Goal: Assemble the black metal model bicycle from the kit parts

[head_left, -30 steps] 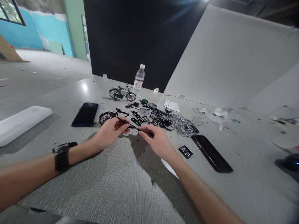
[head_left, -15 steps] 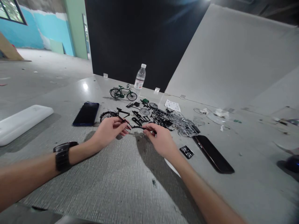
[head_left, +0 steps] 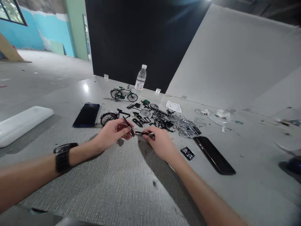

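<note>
My left hand [head_left: 115,131] pinches a thin dark model-bicycle part [head_left: 129,125], which slants down across the fingertips. My right hand [head_left: 161,142] is closed on a slim, curved black model-bicycle part [head_left: 139,132]; its far end is hidden in the fingers. The two pieces come close together, and I cannot tell whether they touch. Just beyond my left hand stands a partly built black model bicycle [head_left: 109,117] with one wheel showing. Loose black model parts [head_left: 141,120] lie past both hands.
A green model bicycle [head_left: 123,94] and a water bottle [head_left: 141,78] stand at the back. Dark phone [head_left: 87,115] and white case [head_left: 25,124] lie left. Silver parts frames [head_left: 182,122], a black tray [head_left: 216,156] and a small parts card [head_left: 187,153] lie right.
The part in my left hand has turned to a steeper slant. My right hand has shifted slightly left and down, and its piece sits lower.
</note>
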Tool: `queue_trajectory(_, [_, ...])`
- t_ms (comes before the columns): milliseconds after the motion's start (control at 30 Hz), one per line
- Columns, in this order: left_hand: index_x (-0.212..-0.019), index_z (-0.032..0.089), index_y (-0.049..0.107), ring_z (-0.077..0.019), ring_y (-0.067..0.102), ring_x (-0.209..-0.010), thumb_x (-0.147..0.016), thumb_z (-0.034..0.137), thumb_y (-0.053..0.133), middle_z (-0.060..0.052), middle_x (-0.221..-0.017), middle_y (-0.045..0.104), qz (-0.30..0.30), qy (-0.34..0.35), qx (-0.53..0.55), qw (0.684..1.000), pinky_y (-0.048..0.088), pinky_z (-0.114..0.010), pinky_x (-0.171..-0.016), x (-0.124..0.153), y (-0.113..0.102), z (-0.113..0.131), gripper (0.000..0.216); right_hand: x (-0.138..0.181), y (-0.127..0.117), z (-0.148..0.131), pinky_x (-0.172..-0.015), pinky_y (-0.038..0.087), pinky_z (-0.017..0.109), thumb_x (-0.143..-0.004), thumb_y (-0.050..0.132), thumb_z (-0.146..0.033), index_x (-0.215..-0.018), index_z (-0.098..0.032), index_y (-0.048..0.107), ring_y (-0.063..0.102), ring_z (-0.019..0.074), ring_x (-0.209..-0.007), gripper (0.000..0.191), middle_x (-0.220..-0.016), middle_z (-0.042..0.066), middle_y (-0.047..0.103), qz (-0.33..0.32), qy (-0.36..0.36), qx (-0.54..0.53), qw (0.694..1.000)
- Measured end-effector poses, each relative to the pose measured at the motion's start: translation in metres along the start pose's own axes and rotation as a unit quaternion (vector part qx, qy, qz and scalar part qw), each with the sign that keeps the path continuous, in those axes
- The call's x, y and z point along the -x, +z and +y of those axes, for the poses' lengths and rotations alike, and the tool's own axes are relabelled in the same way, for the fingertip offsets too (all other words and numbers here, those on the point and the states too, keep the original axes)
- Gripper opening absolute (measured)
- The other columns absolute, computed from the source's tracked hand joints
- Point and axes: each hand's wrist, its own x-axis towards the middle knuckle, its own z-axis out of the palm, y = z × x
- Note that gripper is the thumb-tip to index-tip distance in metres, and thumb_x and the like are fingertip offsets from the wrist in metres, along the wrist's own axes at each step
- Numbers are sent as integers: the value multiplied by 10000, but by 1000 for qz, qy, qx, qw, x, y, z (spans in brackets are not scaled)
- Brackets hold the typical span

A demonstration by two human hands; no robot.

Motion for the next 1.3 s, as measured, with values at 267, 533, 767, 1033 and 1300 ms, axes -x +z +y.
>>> queue_trajectory(267, [-904, 167, 657, -158, 724, -833, -853, 65, 591, -39, -922, 758, -91, 75, 100, 988, 601, -286, -730, 6, 3, 4, 131, 0, -3, -5, -709, 440, 303, -912, 630, -171, -954, -217, 740, 642, 186, -797, 127, -999, 52, 758, -9, -8, -6, 1000])
queue_trajectory(533, [-865, 179, 693, -164, 727, -879, -843, 35, 582, -45, -939, 772, -124, 83, 92, 985, 583, -321, -792, 11, 3, 6, 183, 2, -3, -5, -728, 451, 320, -902, 615, -176, -948, -203, 738, 638, 185, -787, 134, -1010, 64, 759, -1, -14, -25, 1000])
queue_trajectory(767, [-836, 185, 689, -176, 724, -887, -849, 80, 601, -51, -923, 773, -120, 73, 80, 987, 575, -331, -794, 12, 3, 7, 137, 1, -2, -4, -739, 455, 327, -894, 621, -183, -936, -204, 735, 637, 184, -788, 123, -997, 61, 754, 0, -20, -26, 999])
queue_trajectory(1033, [-931, 181, 734, -144, 643, -701, -918, 313, 663, -19, -794, 716, -87, 29, -48, 995, 534, -265, -684, 14, 3, 10, 151, 7, -9, -14, -671, 444, 307, -981, 547, -344, -1062, -218, 724, 576, 162, -685, 231, -943, 55, 713, 101, -49, -94, 989])
queue_trajectory(1300, [-853, 181, 764, -150, 646, -708, -899, 263, 664, -16, -774, 739, -54, 92, -151, 983, 492, -247, -651, 13, 3, 5, 137, 18, -12, -35, -565, 362, 267, -838, 770, -340, -929, -240, 734, 431, 124, -605, 140, -768, -10, 634, 88, -86, -261, 958])
